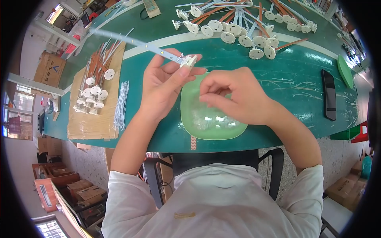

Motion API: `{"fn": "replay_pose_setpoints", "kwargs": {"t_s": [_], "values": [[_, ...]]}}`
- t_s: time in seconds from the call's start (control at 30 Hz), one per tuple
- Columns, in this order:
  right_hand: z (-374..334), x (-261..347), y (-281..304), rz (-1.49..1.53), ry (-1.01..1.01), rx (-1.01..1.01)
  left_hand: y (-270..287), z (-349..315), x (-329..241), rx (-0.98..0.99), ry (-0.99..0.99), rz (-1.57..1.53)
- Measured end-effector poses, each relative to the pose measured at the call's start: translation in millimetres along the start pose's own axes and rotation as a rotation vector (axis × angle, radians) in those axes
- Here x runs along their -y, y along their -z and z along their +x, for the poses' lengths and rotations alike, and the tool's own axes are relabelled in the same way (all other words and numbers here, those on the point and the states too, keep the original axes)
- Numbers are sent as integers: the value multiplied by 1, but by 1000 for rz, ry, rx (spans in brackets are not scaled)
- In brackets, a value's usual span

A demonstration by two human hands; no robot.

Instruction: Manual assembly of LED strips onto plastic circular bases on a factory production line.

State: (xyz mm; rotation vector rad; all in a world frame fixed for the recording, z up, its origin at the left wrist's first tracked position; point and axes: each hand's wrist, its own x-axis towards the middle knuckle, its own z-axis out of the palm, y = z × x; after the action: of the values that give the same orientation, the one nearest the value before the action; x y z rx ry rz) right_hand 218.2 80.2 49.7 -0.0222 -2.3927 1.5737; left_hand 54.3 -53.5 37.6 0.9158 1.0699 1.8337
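My left hand (160, 89) holds a narrow LED strip (139, 43) near its end, thumb and fingers closed around a white end cap (189, 61) with thin white wires by it. The strip slants up and to the left, its far end blurred. Over a light green tray (214, 137), my right hand (244, 95) is curled, with thumb and fingertips pressed together. Whatever may be between those fingertips is too small to make out. Small clear pieces (210, 122) lie in the tray below it.
On the left, a cardboard sheet (75, 127) carries LED strips with round white caps (95, 90). Beside it lies a bundle of white wires (122, 104). More capped strips (238, 29) spread across the back. A black phone (329, 95) and a green dish (344, 71) are at the right.
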Motion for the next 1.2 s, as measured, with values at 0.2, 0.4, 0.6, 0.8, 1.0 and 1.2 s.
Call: {"fn": "replay_pose_setpoints", "kwargs": {"t_s": [0.2, 0.4, 0.6, 0.8, 1.0, 1.2], "values": [[2, -1, -1, 201, -57, -157, 0, 0, 1, 32, 16, -81], [4, 0, 1, 374, -84, -220, -1, 1, 0, 3, 18, -58], [3, -3, -1, 265, -31, -245, 2, -1, 5, 10, 29, -97], [3, -7, 0, -95, 222, -323, 7, 0, 4, 20, 60, -96], [4, -6, -1, -59, 106, -325, 7, 1, 5, -21, 57, -120], [5, -11, -3, 215, 13, -398, 7, 1, 5, -20, 41, -174]]}}
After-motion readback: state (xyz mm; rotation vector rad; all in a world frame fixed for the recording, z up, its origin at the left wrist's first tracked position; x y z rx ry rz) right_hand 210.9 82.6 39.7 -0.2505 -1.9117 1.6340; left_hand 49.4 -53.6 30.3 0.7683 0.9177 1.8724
